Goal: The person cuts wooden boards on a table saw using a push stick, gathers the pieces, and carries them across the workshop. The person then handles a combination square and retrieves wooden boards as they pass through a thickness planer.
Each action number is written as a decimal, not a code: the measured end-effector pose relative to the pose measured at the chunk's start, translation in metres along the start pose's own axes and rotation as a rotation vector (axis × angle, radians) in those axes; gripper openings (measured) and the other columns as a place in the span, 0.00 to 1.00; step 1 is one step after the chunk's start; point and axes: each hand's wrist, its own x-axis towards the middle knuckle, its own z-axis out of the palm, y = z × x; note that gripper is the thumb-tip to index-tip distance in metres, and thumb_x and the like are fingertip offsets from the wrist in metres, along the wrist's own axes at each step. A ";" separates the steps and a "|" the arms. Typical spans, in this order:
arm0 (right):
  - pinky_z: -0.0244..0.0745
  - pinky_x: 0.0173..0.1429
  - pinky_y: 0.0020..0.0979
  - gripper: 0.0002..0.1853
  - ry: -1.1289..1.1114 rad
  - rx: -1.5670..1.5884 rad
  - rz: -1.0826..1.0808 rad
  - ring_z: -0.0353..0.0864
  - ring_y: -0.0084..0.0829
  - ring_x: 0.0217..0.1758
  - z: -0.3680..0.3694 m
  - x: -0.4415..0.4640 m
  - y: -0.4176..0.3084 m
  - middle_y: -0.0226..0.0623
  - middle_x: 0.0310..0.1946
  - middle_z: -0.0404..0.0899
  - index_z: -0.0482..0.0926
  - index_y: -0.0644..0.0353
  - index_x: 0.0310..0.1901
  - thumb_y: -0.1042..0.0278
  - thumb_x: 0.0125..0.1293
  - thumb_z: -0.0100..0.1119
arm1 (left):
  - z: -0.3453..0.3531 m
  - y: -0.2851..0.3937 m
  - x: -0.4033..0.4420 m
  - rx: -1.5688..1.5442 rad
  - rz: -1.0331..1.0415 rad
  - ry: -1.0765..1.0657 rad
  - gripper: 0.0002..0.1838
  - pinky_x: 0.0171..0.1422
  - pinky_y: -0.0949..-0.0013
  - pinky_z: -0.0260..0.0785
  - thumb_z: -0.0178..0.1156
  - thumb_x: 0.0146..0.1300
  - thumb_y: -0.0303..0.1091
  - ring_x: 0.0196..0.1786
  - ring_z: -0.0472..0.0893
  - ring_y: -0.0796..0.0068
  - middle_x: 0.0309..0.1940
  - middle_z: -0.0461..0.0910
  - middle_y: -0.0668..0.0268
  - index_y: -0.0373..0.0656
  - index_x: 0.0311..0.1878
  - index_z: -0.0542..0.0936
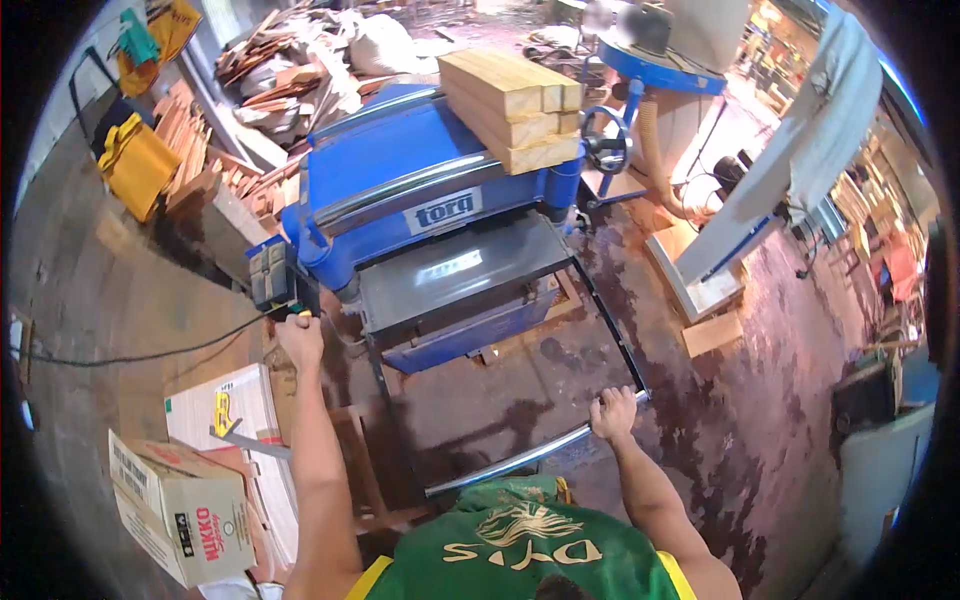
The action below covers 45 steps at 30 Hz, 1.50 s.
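Observation:
A blue thickness planer (pixel 385 150) with a "torq" label stands ahead of me. Its dark metal bed (pixel 470 270) faces my body. At the planer's left side, my left hand (pixel 300 338) is closed, its fingers curled against the lower edge of a dark switch box (pixel 272 275) beside a small yellow and green part. What lies inside those fingers is hidden. My right hand (pixel 613 412) wraps around the right end of a shiny roller bar (pixel 510 460), which joins the frame rails reaching out from the bed. Several squared timber beams (pixel 515 105) lie stacked on top of the planer.
On the left are a cardboard box (pixel 190 510), a yellow-handled tool (pixel 228 415) on pale boards, and a black cable (pixel 150 358). Wood offcuts (pixel 290 65) are heaped behind. A handwheel (pixel 606 140) and a grey dust bag (pixel 835 110) stand to the right.

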 end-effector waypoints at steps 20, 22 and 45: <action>0.67 0.59 0.45 0.18 -0.156 -0.057 0.164 0.74 0.45 0.52 0.004 0.002 -0.005 0.40 0.43 0.81 0.84 0.55 0.42 0.49 0.59 0.63 | -0.032 0.013 -0.013 -0.368 -0.088 0.045 0.19 0.51 0.56 0.74 0.65 0.68 0.44 0.40 0.82 0.54 0.34 0.84 0.55 0.33 0.38 0.84; 0.66 0.59 0.47 0.20 -0.009 -0.011 0.127 0.71 0.47 0.55 -0.006 -0.004 -0.021 0.42 0.46 0.76 0.80 0.57 0.48 0.56 0.57 0.67 | -0.036 0.032 -0.042 -0.328 -0.097 0.173 0.17 0.58 0.57 0.73 0.67 0.68 0.40 0.48 0.81 0.56 0.41 0.82 0.54 0.31 0.45 0.82; 0.76 0.42 0.40 0.10 0.133 0.491 0.299 0.81 0.44 0.37 -0.158 -0.037 0.316 0.45 0.35 0.78 0.80 0.62 0.42 0.74 0.59 0.65 | -0.044 0.560 -0.263 -0.408 0.483 0.382 0.26 0.73 0.54 0.61 0.71 0.58 0.31 0.67 0.70 0.54 0.62 0.70 0.53 0.38 0.59 0.75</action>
